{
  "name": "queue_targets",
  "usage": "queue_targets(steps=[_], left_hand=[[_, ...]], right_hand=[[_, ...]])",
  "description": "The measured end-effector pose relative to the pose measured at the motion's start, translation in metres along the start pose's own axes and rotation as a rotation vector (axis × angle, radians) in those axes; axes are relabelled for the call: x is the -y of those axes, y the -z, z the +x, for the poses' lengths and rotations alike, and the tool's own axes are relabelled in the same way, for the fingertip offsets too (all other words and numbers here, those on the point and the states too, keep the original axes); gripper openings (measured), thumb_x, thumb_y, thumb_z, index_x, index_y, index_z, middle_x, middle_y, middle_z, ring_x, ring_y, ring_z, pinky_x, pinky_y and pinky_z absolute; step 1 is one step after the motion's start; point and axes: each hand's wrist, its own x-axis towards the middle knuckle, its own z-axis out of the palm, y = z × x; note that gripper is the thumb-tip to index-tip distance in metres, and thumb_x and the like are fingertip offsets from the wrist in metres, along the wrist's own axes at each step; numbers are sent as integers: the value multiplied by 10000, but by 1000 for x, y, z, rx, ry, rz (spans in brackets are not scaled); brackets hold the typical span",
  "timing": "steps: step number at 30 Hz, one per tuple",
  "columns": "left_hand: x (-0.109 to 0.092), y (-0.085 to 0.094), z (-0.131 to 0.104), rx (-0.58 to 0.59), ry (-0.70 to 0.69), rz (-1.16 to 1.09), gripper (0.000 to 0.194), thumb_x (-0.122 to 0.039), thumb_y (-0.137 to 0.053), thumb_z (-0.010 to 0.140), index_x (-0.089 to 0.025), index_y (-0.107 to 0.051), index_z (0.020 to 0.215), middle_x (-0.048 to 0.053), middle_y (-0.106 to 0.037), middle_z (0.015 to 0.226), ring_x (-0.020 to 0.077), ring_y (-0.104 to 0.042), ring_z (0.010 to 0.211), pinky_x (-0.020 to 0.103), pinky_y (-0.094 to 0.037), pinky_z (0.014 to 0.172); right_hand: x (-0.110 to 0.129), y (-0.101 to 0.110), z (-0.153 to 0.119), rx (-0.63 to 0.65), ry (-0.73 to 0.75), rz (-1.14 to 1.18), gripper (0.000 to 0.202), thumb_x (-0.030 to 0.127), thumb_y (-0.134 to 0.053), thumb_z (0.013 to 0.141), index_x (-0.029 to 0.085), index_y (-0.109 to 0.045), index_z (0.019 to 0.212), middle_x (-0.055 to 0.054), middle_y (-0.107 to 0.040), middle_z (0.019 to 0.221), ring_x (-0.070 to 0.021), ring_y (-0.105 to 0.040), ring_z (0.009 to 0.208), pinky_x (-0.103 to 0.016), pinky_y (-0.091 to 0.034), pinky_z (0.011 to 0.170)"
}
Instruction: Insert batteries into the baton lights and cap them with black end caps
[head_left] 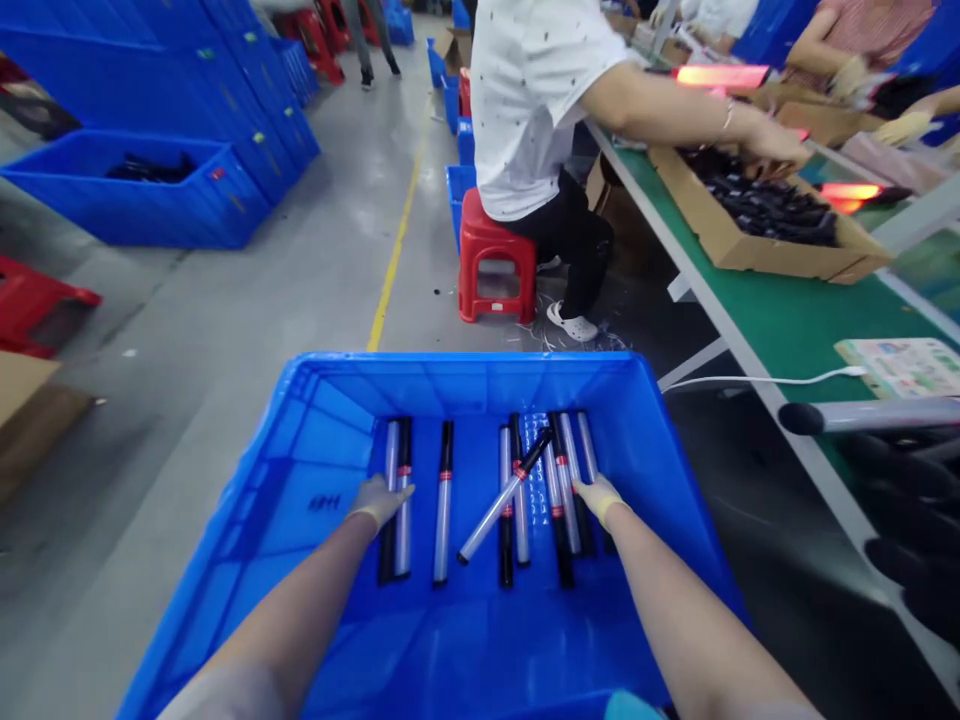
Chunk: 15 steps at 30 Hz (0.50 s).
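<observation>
A large blue plastic bin (465, 640) is right in front of me, with several light batons lying in it. Each baton has a clear whitish tube, a black handle and a red band. At the left side, my left hand (379, 500), in a pale glove, is closed around a pair of batons (403, 540). My right hand (598, 497), gloved too, grips batons at the right end of the row, its fingers partly hidden. Between the hands, one baton (444, 510) lies by itself, and another baton (491, 520) rests slantwise across its neighbours.
A co-worker in a white shirt (525, 110) sits on a red stool (495, 260) beyond the bin. On the right, a green-topped workbench (780, 320) carries a cardboard box (795, 260) of black parts. Blue crates (187, 210) stand at the left.
</observation>
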Motion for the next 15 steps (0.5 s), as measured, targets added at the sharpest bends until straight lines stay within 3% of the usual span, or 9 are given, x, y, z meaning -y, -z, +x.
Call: queue_targets(steps=[4,8,12,15], left_hand=[[-29,-50,2,81,-30,-173,405,-310,-670,918,-155,-594,1284,129,-589,1326,276,-597,1172,500,-522,969],[-69,-92,-14,204,-87,-400,370,-316,-660,926,-154,-611,1254,122,-614,1284,260,-615,1136,482,-532,953],[-106,-110,-36,376,-126,-633,372,-377,-648,934,-148,-628,1226,116,-644,1242,250,-638,1103,483,-534,951],[-129,-114,-54,528,-166,-789,373,-387,-659,927,-147,-642,1212,112,-661,1224,249,-650,1089,479,-539,949]], right_hand=[[-11,-16,29,-9,-44,55,533,463,-612,974,179,-517,1416,-140,-450,1507,-316,-462,1364,-568,-374,1133],[-10,-35,43,-2,-63,118,674,498,-657,935,183,-437,1489,-151,-319,1599,-347,-338,1454,-582,-284,1185],[0,-55,39,47,-66,237,678,488,-664,932,181,-432,1490,-157,-328,1590,-351,-360,1439,-588,-300,1175],[8,-66,29,138,-45,381,637,478,-656,944,168,-460,1465,-158,-467,1491,-311,-501,1332,-546,-404,1120]])
